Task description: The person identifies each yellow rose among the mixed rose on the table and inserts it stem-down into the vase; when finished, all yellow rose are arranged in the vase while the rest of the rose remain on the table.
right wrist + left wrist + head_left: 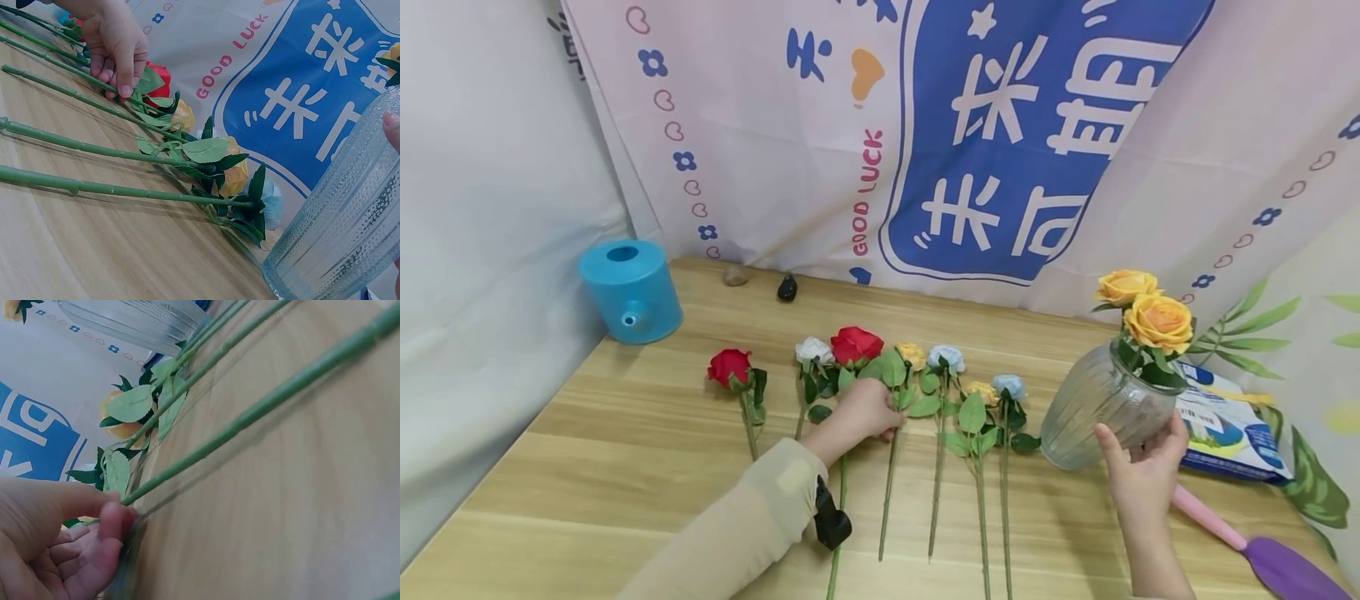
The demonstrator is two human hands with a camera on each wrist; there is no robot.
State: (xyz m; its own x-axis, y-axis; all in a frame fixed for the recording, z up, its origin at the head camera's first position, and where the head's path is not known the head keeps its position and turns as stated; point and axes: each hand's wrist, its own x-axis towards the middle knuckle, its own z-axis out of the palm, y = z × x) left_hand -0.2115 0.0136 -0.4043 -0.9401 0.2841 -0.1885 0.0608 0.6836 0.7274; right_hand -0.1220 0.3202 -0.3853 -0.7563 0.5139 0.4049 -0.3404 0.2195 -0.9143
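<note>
Head cam: pinching a small yellow rose (pixel 911 357) in the left grip (pixel 865 408), flowering toward 1 o'clock; clasping a tilted glass vase (pixel 1093 408) at 11 off the right grip (pixel 1142 475). Left wrist: pinching the rose stem (pixel 250 416), angled toward 2. Right wrist: same pinch, flowering toward 4ish.

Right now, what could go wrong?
The vase looks tilted in the right hand; if that grip slips, it might topple. The left hand pinches a stem among closely laid flowers, so lifting it could drag a neighbour along.
</note>
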